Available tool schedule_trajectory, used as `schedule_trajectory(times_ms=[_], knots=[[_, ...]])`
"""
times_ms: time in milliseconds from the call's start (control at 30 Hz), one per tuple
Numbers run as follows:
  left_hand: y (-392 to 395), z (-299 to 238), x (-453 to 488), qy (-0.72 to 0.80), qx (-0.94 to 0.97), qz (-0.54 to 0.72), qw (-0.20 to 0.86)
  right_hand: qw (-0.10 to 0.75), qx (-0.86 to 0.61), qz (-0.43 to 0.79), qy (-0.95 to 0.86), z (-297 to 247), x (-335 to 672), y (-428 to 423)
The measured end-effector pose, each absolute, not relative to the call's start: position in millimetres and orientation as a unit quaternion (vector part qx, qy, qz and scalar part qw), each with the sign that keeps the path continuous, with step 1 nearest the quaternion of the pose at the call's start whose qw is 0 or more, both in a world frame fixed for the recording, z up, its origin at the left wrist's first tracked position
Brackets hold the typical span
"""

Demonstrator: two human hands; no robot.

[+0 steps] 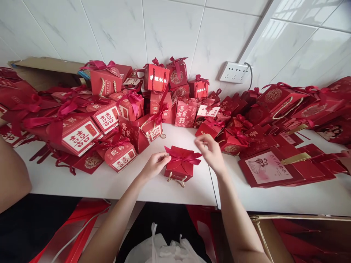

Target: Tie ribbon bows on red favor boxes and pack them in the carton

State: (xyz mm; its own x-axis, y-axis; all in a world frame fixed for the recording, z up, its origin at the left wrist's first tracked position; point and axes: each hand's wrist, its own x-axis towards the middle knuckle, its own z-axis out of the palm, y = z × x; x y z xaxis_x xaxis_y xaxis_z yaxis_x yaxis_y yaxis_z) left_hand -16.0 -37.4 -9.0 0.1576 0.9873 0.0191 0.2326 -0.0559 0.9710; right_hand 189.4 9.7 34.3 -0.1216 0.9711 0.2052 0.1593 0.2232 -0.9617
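A small red gift box [178, 171] stands in front of me at the table's near side, with gold rope handles hanging at its front. On its top a dark red ribbon bow [184, 157] is spread out to both sides. My left hand [155, 165] is closed at the bow's left end, thumb and fingertips pinching the ribbon beside the box. Just above the bow's right tail, my right hand [210, 149] hovers with its fingers loosely curled and apart; I see nothing held in it.
Piles of ribboned red gift boxes [82, 137] fill the left and back. Flat red boxes [267, 166] lie at right, near another person's hand [346, 159]. Another person's arm [13, 175] is at far left. A power strip [233, 72] hangs on the tiled wall.
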Motion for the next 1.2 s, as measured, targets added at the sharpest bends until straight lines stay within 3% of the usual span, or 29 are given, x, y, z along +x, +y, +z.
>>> schedule_trajectory(times_ms=[133, 233, 433, 633, 900, 1133, 1200], knots=[[-38.5, -7.8, -14.4, 0.521, 0.607, 0.410, 0.438, 0.245, -0.391, 0.334, -0.822, 50.6, 155.6, 30.5], [-42.2, -7.3, -14.8, 0.544, 0.625, 0.406, 0.385, 0.179, -0.354, 0.374, -0.839, 44.0, 142.1, 41.4], [-50.6, -0.3, -11.8, 0.540, 0.695, 0.420, 0.222, 0.242, -0.379, 0.382, -0.807, 25.1, 147.1, 42.6], [-52.1, 12.9, -1.3, 0.496, 0.798, 0.311, 0.145, 0.299, -0.455, 0.372, -0.752, 17.8, 155.1, 42.1], [-51.8, 18.0, 4.1, 0.505, 0.786, 0.312, 0.174, 0.321, -0.512, 0.430, -0.671, 9.8, 181.3, 28.6], [-47.4, 19.2, 12.0, 0.522, 0.763, 0.333, 0.184, 0.194, -0.507, 0.546, -0.638, 2.3, 223.3, -21.6], [-46.1, 17.6, 13.8, 0.529, 0.759, 0.336, 0.177, 0.205, -0.477, 0.572, -0.634, 2.7, 224.0, -27.2]])
